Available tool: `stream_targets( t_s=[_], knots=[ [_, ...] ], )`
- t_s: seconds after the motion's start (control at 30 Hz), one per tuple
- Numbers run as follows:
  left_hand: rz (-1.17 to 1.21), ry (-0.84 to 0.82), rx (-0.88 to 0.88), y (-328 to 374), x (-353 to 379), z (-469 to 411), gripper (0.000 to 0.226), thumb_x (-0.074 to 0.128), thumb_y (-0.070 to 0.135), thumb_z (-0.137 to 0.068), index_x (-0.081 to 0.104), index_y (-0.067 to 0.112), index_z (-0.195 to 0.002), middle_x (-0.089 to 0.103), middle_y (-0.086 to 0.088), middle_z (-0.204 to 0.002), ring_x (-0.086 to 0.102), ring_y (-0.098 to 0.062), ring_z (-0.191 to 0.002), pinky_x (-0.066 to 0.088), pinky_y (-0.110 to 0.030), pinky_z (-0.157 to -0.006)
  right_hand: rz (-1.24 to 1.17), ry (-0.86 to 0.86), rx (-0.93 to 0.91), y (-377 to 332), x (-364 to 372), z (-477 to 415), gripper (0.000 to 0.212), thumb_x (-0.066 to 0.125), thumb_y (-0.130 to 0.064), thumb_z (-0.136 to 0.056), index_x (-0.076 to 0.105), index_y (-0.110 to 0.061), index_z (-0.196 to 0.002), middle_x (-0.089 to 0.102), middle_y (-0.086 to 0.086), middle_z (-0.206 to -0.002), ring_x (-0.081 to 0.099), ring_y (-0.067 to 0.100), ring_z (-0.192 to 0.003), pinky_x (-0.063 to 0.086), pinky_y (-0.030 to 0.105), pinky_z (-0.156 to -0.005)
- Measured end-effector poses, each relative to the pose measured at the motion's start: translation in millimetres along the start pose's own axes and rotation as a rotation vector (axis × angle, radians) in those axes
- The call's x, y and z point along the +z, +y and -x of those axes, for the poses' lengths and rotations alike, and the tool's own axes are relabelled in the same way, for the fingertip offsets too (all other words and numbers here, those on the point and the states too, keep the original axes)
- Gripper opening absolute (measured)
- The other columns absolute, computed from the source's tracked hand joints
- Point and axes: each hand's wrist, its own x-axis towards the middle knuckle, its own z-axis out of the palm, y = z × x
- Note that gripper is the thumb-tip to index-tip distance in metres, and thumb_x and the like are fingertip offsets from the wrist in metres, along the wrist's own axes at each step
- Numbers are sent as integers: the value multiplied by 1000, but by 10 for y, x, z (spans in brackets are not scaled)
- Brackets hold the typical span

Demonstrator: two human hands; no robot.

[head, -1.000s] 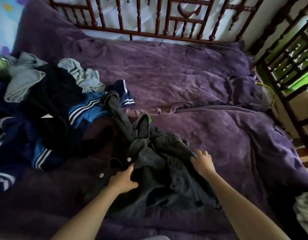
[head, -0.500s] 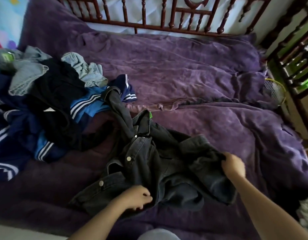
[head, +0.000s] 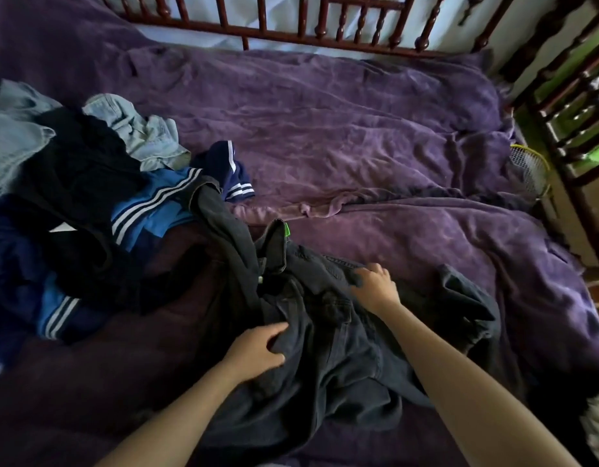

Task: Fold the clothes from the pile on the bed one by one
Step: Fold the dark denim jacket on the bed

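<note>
A home bedroom: a purple-blanketed bed with a turned wooden headboard and heaped clothes.

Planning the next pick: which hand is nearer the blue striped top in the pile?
Left. The left hand grips the dark shirt below and to the right of the blue striped top; the right hand grips the shirt farther right.

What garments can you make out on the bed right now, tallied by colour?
dark grey jacket: 1
black garment: 1
light blue denim pieces: 2
blue striped sportswear: at least 1, too tangled to separate
Total: at least 5
</note>
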Motion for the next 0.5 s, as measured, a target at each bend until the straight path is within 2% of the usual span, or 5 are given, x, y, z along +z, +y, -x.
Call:
stream_targets(
  t_s=[0.07, 0.17, 0.33, 0.43, 0.5],
  knots=[
    [27, -212, 23, -9, 100, 161, 63, 60, 24, -85, 37, 20, -143, 42, 9, -143, 39, -11, -133, 33, -16, -101, -15, -63, -59, -264, 62, -191, 53, 52, -31, -91, 38, -18, -141, 34, 9, -144, 30, 30, -132, 33, 42, -104],
    [-43, -317, -2, -91, 241, 295, 40, 61, 32, -80, 58, 16, -117, 63, 0, -118, 57, -18, -112, 45, -29, -89, -53, -160, -102, -557, 191, -452, 62, 53, -29, -92, 26, -19, -147, 29, 8, -149, 27, 31, -136, 33, 45, -107],
    [-130, -208, -26, -120, 38, 213, 26, 57, 43, -83, 47, 23, -70, 48, 10, -67, 48, -8, -70, 35, -28, -64, 0, -186, -77, -722, 362, -868, 64, 47, -34, -94, 16, -21, -149, 19, 4, -155, 20, 29, -141, 25, 50, -109],
    [-89, -165, -46, -159, -92, 165, 41, 50, 54, -86, 44, 23, -61, 44, 7, -60, 43, -4, -55, 35, -28, -61, 57, -221, -36, -639, 414, -1105, 64, 44, -40, -96, 13, -23, -150, 17, 3, -156, 18, 27, -142, 21, 51, -110],
    [-100, 78, -68, -194, -182, 105, 39, 47, 54, -89, 57, 23, -68, 53, 8, -73, 54, -4, -70, 39, -28, -67, 92, -265, -10, -564, 462, -1175, 71, 47, -43, -94, 9, -23, -150, 20, 4, -155, 20, 27, -142, 20, 52, -111]
  ],
)
